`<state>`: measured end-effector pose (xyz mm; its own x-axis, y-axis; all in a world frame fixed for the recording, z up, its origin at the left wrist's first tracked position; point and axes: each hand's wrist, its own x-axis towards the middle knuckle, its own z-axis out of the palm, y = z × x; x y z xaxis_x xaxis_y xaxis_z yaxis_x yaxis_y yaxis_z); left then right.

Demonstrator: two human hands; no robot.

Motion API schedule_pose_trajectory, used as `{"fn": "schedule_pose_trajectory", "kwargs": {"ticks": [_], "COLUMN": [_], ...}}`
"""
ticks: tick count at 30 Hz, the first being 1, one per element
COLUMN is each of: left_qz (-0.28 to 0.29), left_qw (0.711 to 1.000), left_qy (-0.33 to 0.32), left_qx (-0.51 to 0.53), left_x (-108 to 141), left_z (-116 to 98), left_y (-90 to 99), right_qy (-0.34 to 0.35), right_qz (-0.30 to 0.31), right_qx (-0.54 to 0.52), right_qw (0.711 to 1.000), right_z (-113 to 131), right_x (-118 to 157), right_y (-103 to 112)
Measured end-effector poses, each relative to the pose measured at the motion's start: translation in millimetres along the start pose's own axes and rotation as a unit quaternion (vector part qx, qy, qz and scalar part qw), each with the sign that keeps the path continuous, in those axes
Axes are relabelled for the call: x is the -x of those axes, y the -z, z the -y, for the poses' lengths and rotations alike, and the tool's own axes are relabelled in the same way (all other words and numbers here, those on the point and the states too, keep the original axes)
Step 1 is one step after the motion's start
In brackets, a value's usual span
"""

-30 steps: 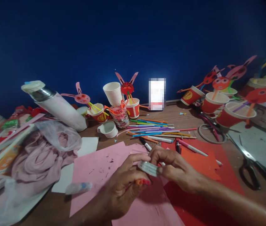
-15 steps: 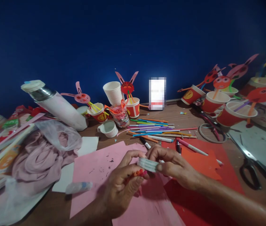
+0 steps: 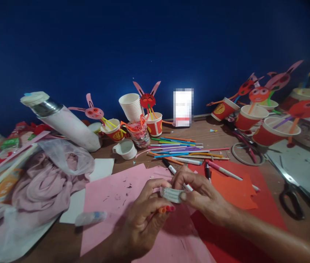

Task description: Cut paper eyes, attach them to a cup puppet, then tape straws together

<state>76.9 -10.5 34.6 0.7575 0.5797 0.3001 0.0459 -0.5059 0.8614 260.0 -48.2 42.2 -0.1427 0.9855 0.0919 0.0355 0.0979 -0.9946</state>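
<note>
My left hand (image 3: 144,219) is closed around several thin sticks, whose orange and pink ends (image 3: 166,209) poke out between thumb and fingers. A strip of clear tape or film (image 3: 171,194) with greyish lines spans the two hands. Its left end is at my left fingertips; the right end is pinched by my right hand (image 3: 203,193), closed, thumb on top. Both hands are over pink paper (image 3: 111,199), with red paper (image 3: 220,233) under the right wrist. A capped black-and-white marker (image 3: 171,168) lies just beyond the fingers.
Coloured sticks (image 3: 179,148) lie behind the hands. A white mug (image 3: 126,149), stacked paper cups (image 3: 130,106) and a white flask (image 3: 70,126) stand or lean farther back. Black scissors (image 3: 290,199) rest at right, a glue stick (image 3: 90,218) at left. Cups with paper faces (image 3: 259,94) line the back.
The clear strip has tilted and curved slightly between my fingers. The stick ends in my left hand have shifted a little down and right. Both hands keep their hold.
</note>
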Motion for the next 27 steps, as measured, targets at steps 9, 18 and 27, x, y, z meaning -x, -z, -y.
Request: {"fn": "schedule_pose_trajectory", "kwargs": {"ticks": [9, 18, 27], "left_qz": [-0.037, -0.035, 0.011], "left_qw": [0.995, 0.980, 1.000], "left_qy": [0.047, 0.101, 0.014], "left_qx": [0.076, 0.167, 0.008], "left_x": [5.2, 4.6, 0.5], "left_z": [7.2, 2.3, 1.2], "left_y": [-5.5, -3.6, 1.1], "right_qy": [-0.032, -0.052, -0.041], "right_qz": [0.012, 0.049, 0.021], "right_qx": [-0.049, -0.118, -0.136], "right_qw": [0.998, 0.990, 0.990], "right_z": [-8.1, -7.7, -13.2], "right_x": [-0.3, -5.4, -5.1], "right_y": [-0.1, 5.0, -1.9]}}
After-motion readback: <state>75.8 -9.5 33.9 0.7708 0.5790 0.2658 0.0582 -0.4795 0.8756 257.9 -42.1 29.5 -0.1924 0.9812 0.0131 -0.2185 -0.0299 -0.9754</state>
